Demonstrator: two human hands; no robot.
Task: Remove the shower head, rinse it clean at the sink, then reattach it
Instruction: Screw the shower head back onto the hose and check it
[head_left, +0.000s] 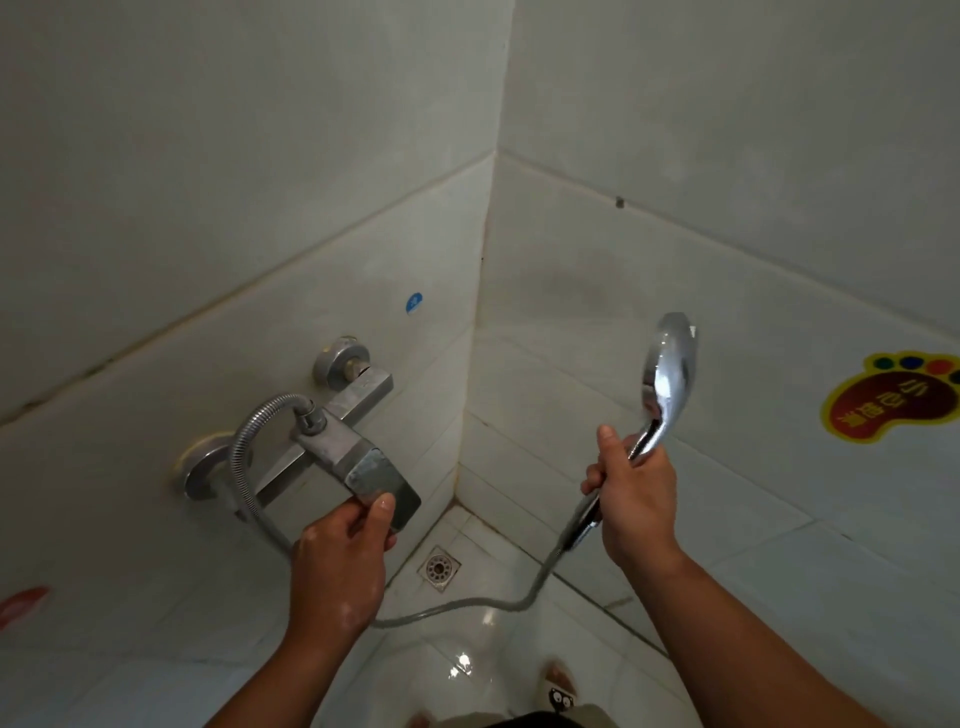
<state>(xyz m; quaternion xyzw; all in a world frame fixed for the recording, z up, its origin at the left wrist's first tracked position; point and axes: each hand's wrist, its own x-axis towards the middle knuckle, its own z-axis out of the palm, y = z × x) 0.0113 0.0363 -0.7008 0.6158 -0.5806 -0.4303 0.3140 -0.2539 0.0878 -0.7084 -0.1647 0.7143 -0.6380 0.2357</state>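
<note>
Right hand (636, 493) grips shower head (667, 374); left hand (343, 545) pinches faucet lever (384, 480).

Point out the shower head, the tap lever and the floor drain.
shower head (670, 364), head view: its round chrome part.
tap lever (379, 478), head view: its flat outer end.
floor drain (439, 567), head view: middle of the grate.
</note>
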